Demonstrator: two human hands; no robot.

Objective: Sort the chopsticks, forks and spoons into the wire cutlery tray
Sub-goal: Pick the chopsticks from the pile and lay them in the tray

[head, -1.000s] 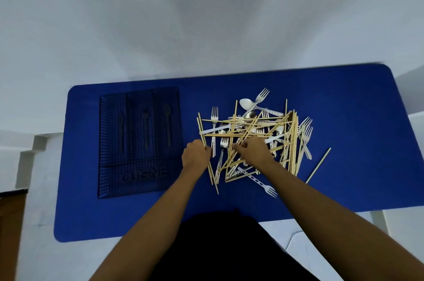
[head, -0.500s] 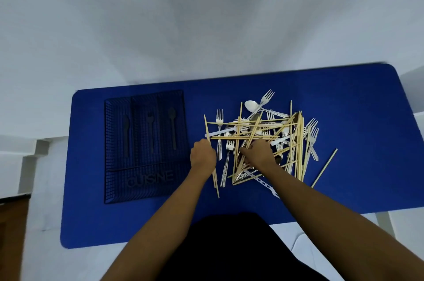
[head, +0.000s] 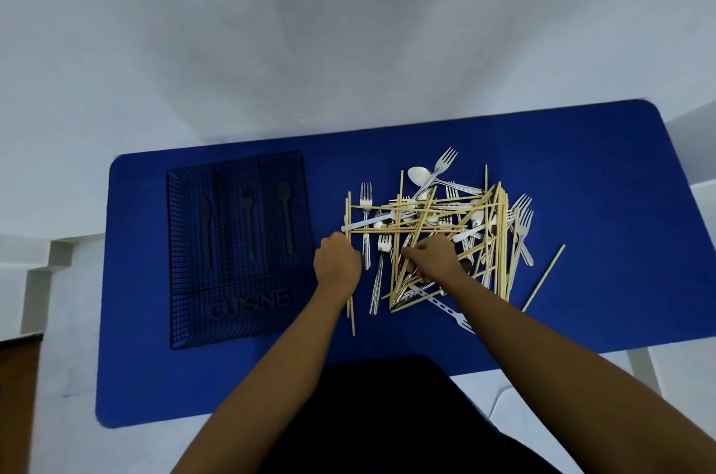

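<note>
Nearest: dark clothing at the bottom edge, two bare forearms reaching out over the blue-covered desk (head: 600, 183). Left hand (head: 336, 260) is at the pile's left edge, grip clenched round a few chopsticks (head: 351, 312) that stick out below and above the fist. Right hand (head: 434, 260) is down in the near side of the pile (head: 438, 218), fingers curled. Its grip is probably pinching a stick, but I cannot tell because the tangle hides the fingertips. The pile is chopsticks crisscrossed over forks (head: 366, 198) and a spoon (head: 420, 175), all interlocked. A stray chopstick (head: 544, 278) lies apart on the right. Wire tray (head: 190, 322) sits left of the left hand, near but not touching, with nothing sorted into it yet. It has three long slots marked with cutlery shapes and one cross slot nearer. Far: plain pale wall.

Risks:
- Pulling a stick from under crossed ones likely drags forks along or flicks sticks off the desk's near edge.
- The loose bundle in the left fist could fan out and slip.
- Thin sticks may poke through the mesh.
</note>
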